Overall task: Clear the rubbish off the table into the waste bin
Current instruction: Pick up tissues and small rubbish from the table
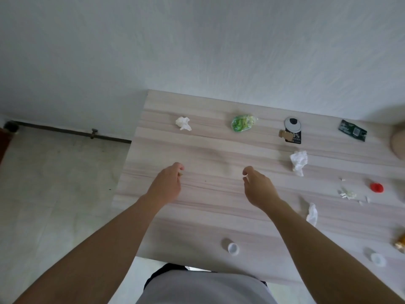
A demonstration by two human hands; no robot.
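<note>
The pale wood table [208,220] carries scattered rubbish. At the back lie a white tissue ball [183,123], a green wrapper [242,123], a black card tag with a round disc [293,131] and a dark green wrapper [352,130]. On the right lie a crumpled tissue [299,162], a red cap [377,187], paper scraps [347,193] and a twisted tissue [312,212]. A white cap [233,247] sits near the front edge. My left hand [168,185] hovers over the table's left part, fingers pinched on what looks like a small tan scrap [180,174]. My right hand [258,187] hovers mid-table, fingers curved apart, holding nothing. No waste bin is in view.
Another white cap [377,259] and a gold wrapper [401,243] lie at the front right. A beige rounded object [397,143] stands at the right edge. The table's left edge drops to a tiled floor [54,183]. A white wall [197,40] runs behind the table.
</note>
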